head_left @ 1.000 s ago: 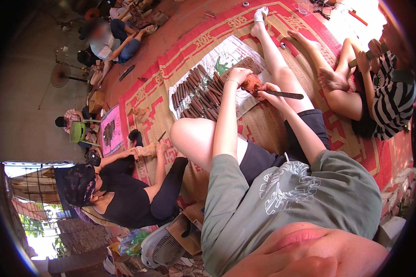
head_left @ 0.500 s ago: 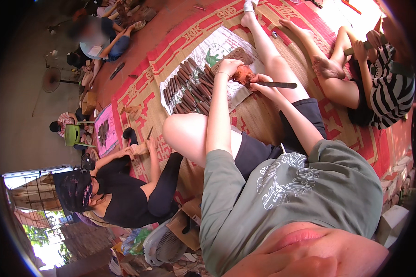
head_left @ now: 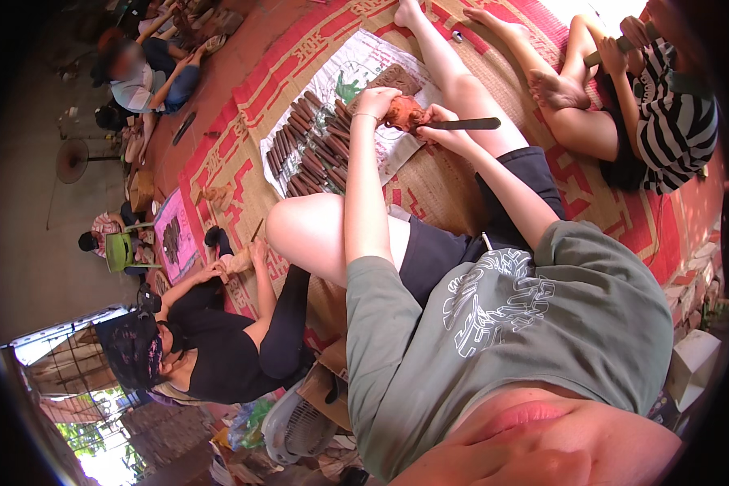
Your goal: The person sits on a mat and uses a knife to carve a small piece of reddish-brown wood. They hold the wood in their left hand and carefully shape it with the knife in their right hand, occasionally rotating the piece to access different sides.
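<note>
Head view, carving: the orange-red carving [head_left: 405,114] was held up between the person's two hands, above the near right edge of the white cloth [head_left: 355,55].
Left hand: the left hand [head_left: 376,103] gripped the carving from its left side.
Right hand: the right hand [head_left: 442,125] was closed around a dark-handled tool [head_left: 471,125], its handle jutting out to the right; the working tip was too small to make out.
Step in hand: this looked like fine tool work on the carving's surface.
Next move: a further stroke would seem to call for a steady left grip, with fingers clear of the tip.
Cloth: many dark brown sticks [head_left: 322,159], perhaps tool handles, lay across it in rough rows; a brown block [head_left: 397,78] rested beyond the carving, beside a green patch [head_left: 348,87].
Mat: the cloth lay on a tan-and-red patterned woven mat [head_left: 441,185], over a reddish floor [head_left: 247,61].
Neighbours: on the left, a co-worker in black [head_left: 219,348] held a pale piece [head_left: 237,262]; on the right sat another in stripes [head_left: 676,134].
Room: a grey fan [head_left: 298,429] stood by a cardboard box [head_left: 326,379]; a green chair [head_left: 119,251] was farther off.
</note>
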{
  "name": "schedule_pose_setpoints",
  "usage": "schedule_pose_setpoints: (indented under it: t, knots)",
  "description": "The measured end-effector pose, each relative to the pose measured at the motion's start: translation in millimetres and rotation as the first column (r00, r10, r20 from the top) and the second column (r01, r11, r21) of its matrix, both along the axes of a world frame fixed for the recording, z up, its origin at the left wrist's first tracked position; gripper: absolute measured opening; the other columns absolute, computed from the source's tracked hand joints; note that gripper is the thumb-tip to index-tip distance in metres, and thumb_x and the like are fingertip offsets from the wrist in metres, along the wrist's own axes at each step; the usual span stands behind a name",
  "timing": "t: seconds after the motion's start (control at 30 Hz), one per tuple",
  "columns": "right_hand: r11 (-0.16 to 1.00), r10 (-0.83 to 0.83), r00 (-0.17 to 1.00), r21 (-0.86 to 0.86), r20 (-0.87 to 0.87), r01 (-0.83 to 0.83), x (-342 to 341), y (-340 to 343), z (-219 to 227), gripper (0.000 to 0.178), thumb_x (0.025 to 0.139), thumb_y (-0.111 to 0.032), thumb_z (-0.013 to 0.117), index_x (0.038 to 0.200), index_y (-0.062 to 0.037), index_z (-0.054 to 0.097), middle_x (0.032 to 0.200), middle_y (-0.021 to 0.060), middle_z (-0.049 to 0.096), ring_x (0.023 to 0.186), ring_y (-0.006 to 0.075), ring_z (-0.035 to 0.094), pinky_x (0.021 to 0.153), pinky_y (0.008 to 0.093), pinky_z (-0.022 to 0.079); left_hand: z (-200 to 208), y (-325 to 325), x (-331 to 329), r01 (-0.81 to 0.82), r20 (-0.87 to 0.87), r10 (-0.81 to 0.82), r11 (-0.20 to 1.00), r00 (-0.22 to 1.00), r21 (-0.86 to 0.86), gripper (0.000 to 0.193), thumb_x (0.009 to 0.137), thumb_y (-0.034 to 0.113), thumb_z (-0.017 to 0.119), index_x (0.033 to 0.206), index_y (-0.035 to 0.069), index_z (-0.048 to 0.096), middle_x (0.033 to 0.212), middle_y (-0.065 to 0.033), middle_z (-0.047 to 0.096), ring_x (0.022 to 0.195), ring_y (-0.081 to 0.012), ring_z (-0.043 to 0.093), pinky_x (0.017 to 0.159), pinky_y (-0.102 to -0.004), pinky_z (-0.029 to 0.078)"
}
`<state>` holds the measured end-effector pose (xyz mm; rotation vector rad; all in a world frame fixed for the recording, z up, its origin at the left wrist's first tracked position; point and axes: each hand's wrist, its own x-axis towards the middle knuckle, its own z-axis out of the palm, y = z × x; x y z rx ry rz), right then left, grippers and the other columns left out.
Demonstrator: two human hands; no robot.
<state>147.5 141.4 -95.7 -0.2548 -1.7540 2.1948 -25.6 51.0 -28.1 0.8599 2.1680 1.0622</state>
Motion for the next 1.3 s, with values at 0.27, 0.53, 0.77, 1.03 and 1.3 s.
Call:
schedule_pose_setpoints:
  t: [0.27,0.53,0.77,1.03,1.3]
  knots:
    - [0.993,-0.117,0.992,-0.019,-0.038,0.116,-6.9,-0.4,-3.5,0.017,0.077,-0.004,0.064,0.08,-0.003,0.047,0.061,0.0022,0.055,0.051,0.0071,0.054,0.045,0.0209,0.044,-6.0,2.7,-3.8,0.022,-0.04,-0.023,0.999,0.999,-0.04,0.023,0.082,0.02,0.052,0.089,0.004,0.068,0.093,-0.011,0.066,0.086,-0.0181,0.063,0.079,-0.0268,0.047]
    - [0.988,-0.104,0.983,-0.131,-0.153,0.084,-2.2,10.6,2.5,0.015,0.077,-0.001,0.058,0.073,-0.0019,0.044,0.061,0.007,0.057,0.051,0.0102,0.057,0.045,0.021,0.047,-2.0,5.0,-1.0,-0.034,0.036,0.034,0.999,0.999,-0.012,0.027,0.077,0.023,0.058,0.087,0.0,0.068,0.089,-0.0106,0.067,0.083,-0.0162,0.062,0.076,-0.026,0.047]
    - [0.976,-0.126,0.988,-0.189,-0.09,0.107,-2.6,13.0,11.7,0.012,0.074,0.001,0.055,0.067,-0.0019,0.046,0.061,0.0069,0.058,0.051,0.0101,0.056,0.046,0.0214,0.047,-1.7,2.7,-2.5,-0.039,0.032,0.039,0.999,0.999,0.008,0.027,0.077,0.024,0.06,0.086,0.0,0.069,0.088,-0.0103,0.067,0.081,-0.0157,0.062,0.075,-0.0256,0.047]
    - [0.978,-0.191,0.977,-0.098,-0.096,0.182,-5.2,17.4,7.1,0.007,0.074,-0.001,0.056,0.069,0.0,0.052,0.065,0.0032,0.057,0.059,0.006,0.051,0.054,0.02,0.043,-2.6,2.2,-3.2,-0.037,-0.017,0.037,0.999,0.999,-0.008,0.027,0.077,0.024,0.058,0.086,0.001,0.069,0.088,-0.0106,0.067,0.081,-0.0158,0.062,0.076,-0.0261,0.047]
    - [0.983,-0.166,0.984,-0.095,-0.06,0.16,-2.3,11.6,21.7,0.006,0.077,-0.004,0.056,0.075,0.0011,0.055,0.066,0.0041,0.057,0.06,0.0088,0.054,0.056,0.0216,0.045,-7.4,3.4,-6.4,-0.064,-0.024,0.062,0.996,0.998,-0.062,0.028,0.076,0.025,0.059,0.086,0.0,0.068,0.087,-0.0101,0.067,0.08,-0.016,0.061,0.074,-0.026,0.046]
